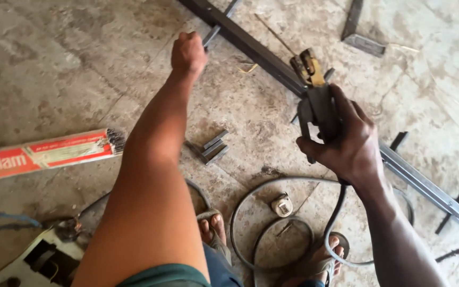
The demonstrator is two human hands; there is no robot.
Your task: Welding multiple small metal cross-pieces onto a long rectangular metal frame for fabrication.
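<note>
Beside left hand (188, 52), red box (43, 154) holds welding rods (116, 141).

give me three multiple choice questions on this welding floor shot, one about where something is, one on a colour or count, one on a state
1. Where does the open carton of rods lie?
A. on the floor beside the left arm
B. on top of the long steel bar
C. under the sandalled feet

2. What colour is the carton mostly?
A. blue
B. red
C. green

3. How is the right hand placed?
A. open and flat on the floor
B. closed round the grip of the electrode holder
C. resting on a foot

Answers:
1 A, the carton lies on the concrete floor at the left edge, clear of the long steel bar.
2 B, its sides are red with pale bands, rod tips showing at the open end.
3 B, the fingers wrap the holder's handle, and the grey cable trails down from it, while the left hand is fisted up near the bar.
</note>
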